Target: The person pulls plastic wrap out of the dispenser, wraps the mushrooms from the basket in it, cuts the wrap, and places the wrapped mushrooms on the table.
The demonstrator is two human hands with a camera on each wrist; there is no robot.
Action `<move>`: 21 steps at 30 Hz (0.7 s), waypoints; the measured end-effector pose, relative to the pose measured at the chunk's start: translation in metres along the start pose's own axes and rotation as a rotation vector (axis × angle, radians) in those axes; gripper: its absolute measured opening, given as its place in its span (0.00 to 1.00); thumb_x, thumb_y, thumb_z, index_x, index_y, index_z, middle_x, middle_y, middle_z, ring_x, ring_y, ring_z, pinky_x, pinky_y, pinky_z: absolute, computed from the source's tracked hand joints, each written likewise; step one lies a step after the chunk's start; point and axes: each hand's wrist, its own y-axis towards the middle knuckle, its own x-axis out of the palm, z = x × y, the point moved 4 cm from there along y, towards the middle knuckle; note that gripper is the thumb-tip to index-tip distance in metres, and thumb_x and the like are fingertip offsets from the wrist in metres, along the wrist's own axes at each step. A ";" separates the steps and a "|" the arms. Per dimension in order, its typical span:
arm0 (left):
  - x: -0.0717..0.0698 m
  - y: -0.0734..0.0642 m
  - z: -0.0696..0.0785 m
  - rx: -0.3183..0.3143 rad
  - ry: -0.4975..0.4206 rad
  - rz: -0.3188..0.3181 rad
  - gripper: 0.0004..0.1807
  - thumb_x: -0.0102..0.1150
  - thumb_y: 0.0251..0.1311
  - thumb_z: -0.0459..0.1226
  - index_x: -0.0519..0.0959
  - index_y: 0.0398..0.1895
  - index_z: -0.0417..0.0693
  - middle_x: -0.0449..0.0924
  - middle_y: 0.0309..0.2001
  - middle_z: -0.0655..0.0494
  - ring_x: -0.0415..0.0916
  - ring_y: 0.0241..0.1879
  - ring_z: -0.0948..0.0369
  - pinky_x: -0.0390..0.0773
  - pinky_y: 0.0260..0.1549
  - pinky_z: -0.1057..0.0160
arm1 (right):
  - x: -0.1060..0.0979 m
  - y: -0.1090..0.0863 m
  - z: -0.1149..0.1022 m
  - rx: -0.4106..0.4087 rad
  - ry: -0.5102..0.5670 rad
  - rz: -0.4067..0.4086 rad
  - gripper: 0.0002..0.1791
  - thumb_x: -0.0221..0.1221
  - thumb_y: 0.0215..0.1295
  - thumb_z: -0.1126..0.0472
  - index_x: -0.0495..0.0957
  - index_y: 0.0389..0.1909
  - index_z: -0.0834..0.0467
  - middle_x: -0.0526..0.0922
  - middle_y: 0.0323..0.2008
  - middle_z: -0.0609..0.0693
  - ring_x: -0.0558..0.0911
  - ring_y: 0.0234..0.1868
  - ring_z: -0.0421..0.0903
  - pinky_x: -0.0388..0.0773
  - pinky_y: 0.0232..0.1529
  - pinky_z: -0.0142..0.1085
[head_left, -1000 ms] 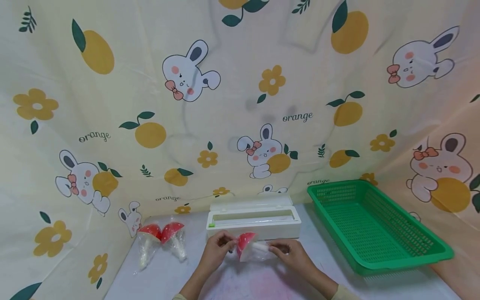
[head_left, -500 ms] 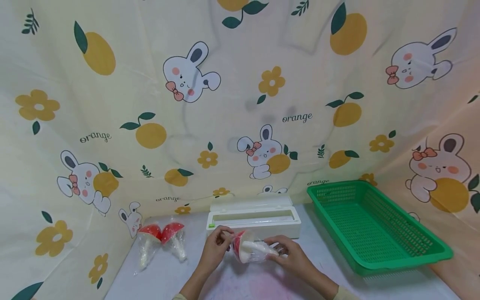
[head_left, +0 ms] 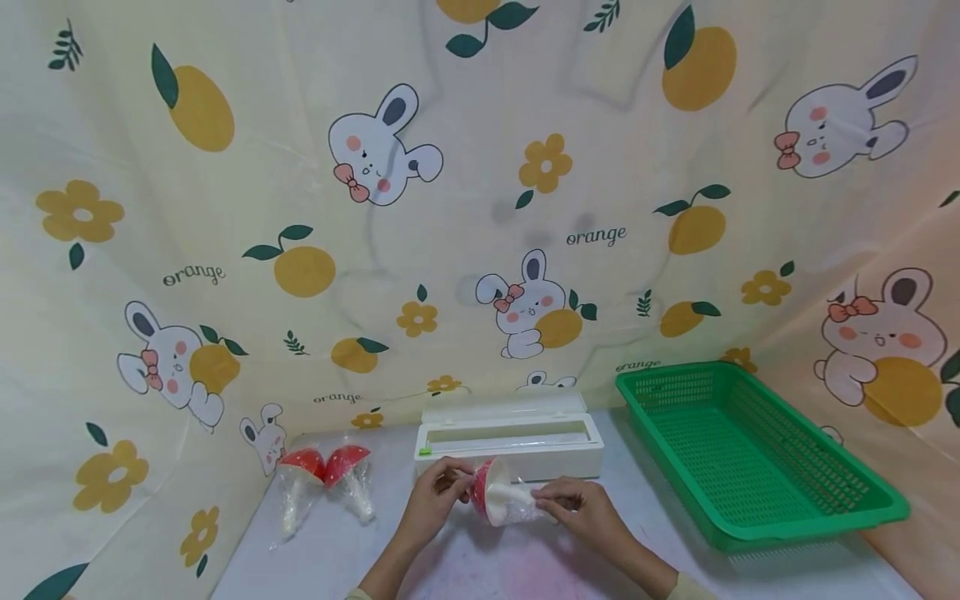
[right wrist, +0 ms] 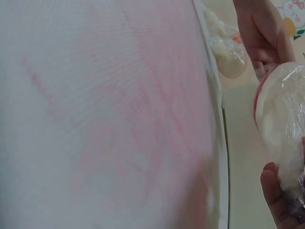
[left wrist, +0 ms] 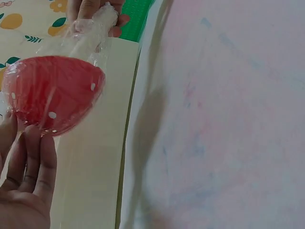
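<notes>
A toy mushroom with a red white-dotted cap and a white stem, wrapped in clear film, is held just above the table between both hands. My left hand grips the cap's edge; in the left wrist view its fingers lie under the red cap. My right hand pinches the stem end and the twisted film. The right wrist view shows the cap's pale underside and a right fingertip.
A white film dispenser box stands open right behind the hands. Two wrapped mushrooms lie at the left. A green perforated basket sits at the right. Printed cloth walls close in the back and sides.
The mushroom has been rolled between the hands, so its pale underside now shows more than its red top. Both hands stayed in nearly the same place.
</notes>
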 end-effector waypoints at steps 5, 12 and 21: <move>0.000 0.001 -0.001 -0.009 0.039 0.045 0.07 0.68 0.71 0.35 0.83 0.45 0.40 0.85 0.34 0.48 0.82 0.30 0.59 0.80 0.31 0.65 | 0.001 -0.001 0.004 0.065 0.052 -0.012 0.09 0.72 0.67 0.66 0.91 0.45 0.65 0.92 0.42 0.59 0.86 0.33 0.34 0.85 0.30 0.32; -0.003 0.002 -0.004 -0.014 0.088 0.140 0.06 0.69 0.72 0.35 0.84 0.43 0.40 0.85 0.31 0.50 0.81 0.28 0.61 0.76 0.27 0.69 | 0.004 0.000 0.012 0.184 -0.005 -0.059 0.14 0.74 0.67 0.59 0.90 0.50 0.60 0.91 0.45 0.55 0.85 0.37 0.34 0.85 0.37 0.31; -0.009 -0.001 -0.001 -0.077 0.052 0.226 0.09 0.70 0.71 0.36 0.85 0.47 0.38 0.83 0.28 0.47 0.82 0.26 0.58 0.72 0.23 0.70 | 0.004 -0.001 0.003 0.035 -0.070 -0.057 0.23 0.79 0.60 0.60 0.87 0.56 0.58 0.89 0.48 0.54 0.83 0.39 0.37 0.86 0.37 0.36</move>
